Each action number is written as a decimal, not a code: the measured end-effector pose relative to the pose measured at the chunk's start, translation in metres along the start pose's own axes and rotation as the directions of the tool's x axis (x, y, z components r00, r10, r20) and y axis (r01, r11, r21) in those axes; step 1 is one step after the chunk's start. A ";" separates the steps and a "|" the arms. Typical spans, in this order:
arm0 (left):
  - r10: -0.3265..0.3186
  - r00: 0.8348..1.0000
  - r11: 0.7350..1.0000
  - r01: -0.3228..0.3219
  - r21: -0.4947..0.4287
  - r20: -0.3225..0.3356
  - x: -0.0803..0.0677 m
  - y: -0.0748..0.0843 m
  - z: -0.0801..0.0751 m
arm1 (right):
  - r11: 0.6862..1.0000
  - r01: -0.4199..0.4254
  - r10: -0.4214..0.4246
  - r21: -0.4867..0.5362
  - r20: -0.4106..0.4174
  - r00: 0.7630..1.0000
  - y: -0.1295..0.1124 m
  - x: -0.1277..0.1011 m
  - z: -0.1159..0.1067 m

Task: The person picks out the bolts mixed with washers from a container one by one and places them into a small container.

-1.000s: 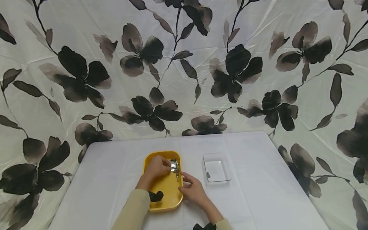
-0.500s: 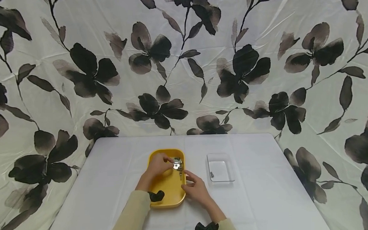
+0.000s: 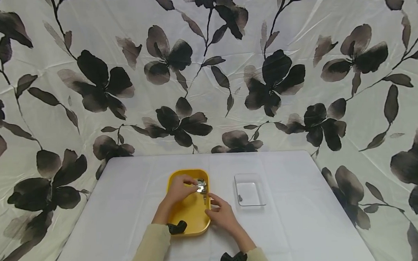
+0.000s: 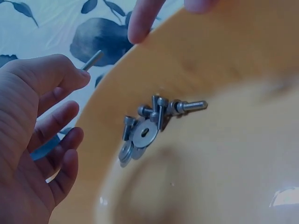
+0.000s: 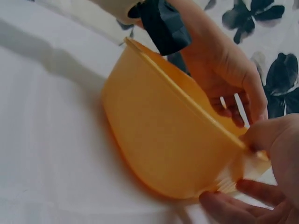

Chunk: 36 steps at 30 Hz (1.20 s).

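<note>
My left hand (image 3: pixel 181 189) is over the yellow tray (image 3: pixel 190 223) near its right side. In the left wrist view, its thumb and forefinger pinch a screw (image 4: pixel 93 59). Only the slim metal shank sticks out; the head is hidden. Below and beside those fingers, socket-head screws (image 4: pixel 161 107) and flat washers (image 4: pixel 145 134) lie heaped against the tray's wall. My right hand (image 3: pixel 223 215) holds the tray's right side, thumb (image 5: pixel 261 135) at the rim and fingers low against the outer wall.
To the right of the tray stands a clear plastic box (image 3: pixel 263 204) with a small metal screw (image 3: pixel 240 198) inside. Both containers are on a white-covered table (image 3: pixel 304 219). Behind it hangs a flower-patterned cloth (image 3: pixel 222 106).
The head view shifted slightly, mostly in the first half second. Lately my left forearm has drawn back a little. My right hand stays at the tray's side, and the box contents look the same.
</note>
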<state>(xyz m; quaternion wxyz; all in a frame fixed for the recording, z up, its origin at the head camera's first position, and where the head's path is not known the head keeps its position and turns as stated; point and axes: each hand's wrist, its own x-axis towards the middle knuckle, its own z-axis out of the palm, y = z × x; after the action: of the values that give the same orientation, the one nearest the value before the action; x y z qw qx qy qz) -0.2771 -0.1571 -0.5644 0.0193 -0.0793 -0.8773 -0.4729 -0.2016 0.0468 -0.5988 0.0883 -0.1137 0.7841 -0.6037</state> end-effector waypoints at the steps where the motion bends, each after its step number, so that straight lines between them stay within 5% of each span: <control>1: -0.007 1.000 1.000 0.007 -0.001 -0.005 -0.001 0.000 0.000 | 1.000 0.006 -0.006 -0.017 0.005 1.000 -0.001 0.000 0.000; 15: 0.018 0.998 0.997 -0.022 -0.070 -0.064 -0.018 0.006 -0.005 | 0.961 0.051 -0.051 -0.272 0.006 0.999 -0.029 0.003 -0.010; 24: 0.023 0.995 0.996 -0.032 -0.086 -0.099 -0.017 0.011 -0.006 | 0.943 0.060 -0.101 -0.329 -0.108 0.989 -0.055 -0.001 -0.046; 36: 0.058 0.997 0.988 -0.065 -0.139 -0.050 -0.011 0.021 0.007 | 0.927 0.079 -0.175 -0.366 -0.238 0.955 -0.054 -0.002 -0.106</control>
<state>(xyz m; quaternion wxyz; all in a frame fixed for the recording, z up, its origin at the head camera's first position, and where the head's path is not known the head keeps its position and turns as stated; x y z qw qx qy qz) -0.2626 -0.1407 -0.5519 0.0485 -0.0965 -0.8382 -0.5346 -0.2251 0.1324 -0.5193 -0.0792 -0.0965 0.8750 -0.4677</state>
